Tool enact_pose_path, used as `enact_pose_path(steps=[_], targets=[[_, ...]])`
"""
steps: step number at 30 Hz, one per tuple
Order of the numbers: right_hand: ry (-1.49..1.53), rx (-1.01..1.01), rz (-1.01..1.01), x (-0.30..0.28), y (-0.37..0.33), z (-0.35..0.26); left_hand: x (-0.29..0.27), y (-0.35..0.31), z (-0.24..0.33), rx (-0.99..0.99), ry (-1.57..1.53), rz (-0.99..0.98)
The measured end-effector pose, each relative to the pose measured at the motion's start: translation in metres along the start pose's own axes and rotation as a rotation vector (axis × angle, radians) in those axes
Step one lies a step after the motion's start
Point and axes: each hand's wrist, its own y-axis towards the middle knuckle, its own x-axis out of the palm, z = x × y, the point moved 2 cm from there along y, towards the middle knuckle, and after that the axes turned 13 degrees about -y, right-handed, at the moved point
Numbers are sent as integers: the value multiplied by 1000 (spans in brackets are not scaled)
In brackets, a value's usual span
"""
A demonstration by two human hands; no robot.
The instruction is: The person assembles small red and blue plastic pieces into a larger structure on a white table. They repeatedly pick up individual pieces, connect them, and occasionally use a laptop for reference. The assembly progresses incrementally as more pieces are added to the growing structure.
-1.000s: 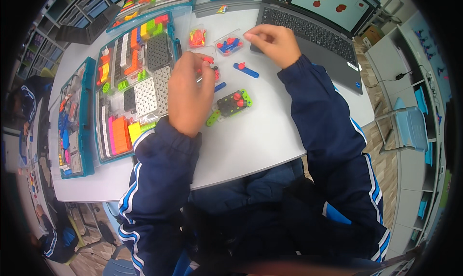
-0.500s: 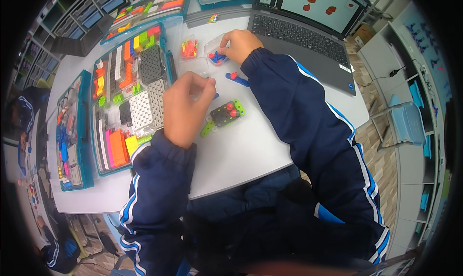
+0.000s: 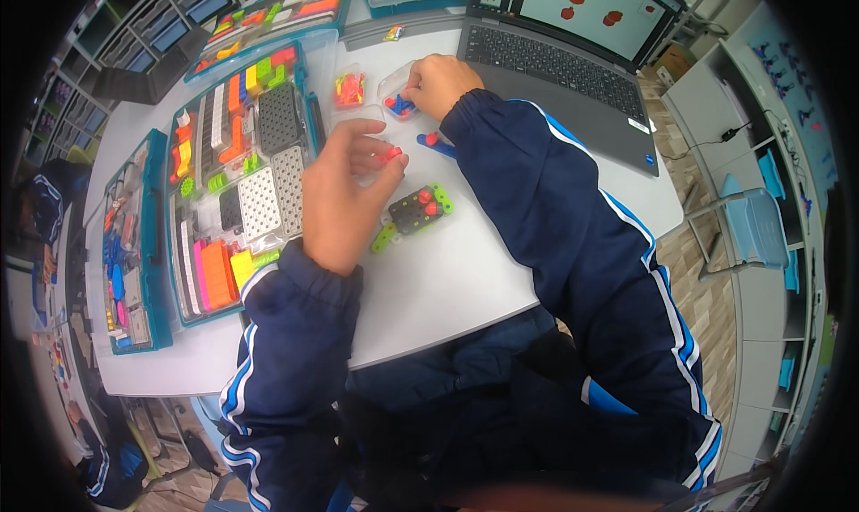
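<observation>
My left hand point(image 3: 338, 194) is raised over the table with its fingers curled. A small red connector piece point(image 3: 391, 154) sits at the thumb tip, held loosely against the fingers. My right hand point(image 3: 445, 84) reaches into a small clear box point(image 3: 391, 85) of blue and red pegs point(image 3: 400, 106). Its fingertips are bent down together over the pegs, and what they pinch is hidden. Under that wrist lies a blue strip point(image 3: 437, 145) with a red peg on it. Nearer to me rests a built piece point(image 3: 413, 213), a black perforated plate with green and red parts.
Another small clear box point(image 3: 349, 88) holds red and yellow pieces. An open laptop point(image 3: 555, 82) stands at the back right. Open teal cases of building parts point(image 3: 173, 217) line the table's left side. A blue chair point(image 3: 756, 230) stands to the right.
My left hand's fingers have spread from a tight pinch, and the red piece now shows at its thumb. My right hand has shifted slightly left over the box.
</observation>
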Motion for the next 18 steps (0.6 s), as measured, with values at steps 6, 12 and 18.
enact_pose_path(steps=[6, 12, 18], targets=[[-43, -49, 29, 2, -5, -3, 0, 0, 0, -1, -12, -6], [-41, -206, 88, 2, -7, -5, 1, 1, -3, -1, -95, -6], [-72, -312, 48, 2, -7, -6, 2, 1, -5, -9, -91, -12]])
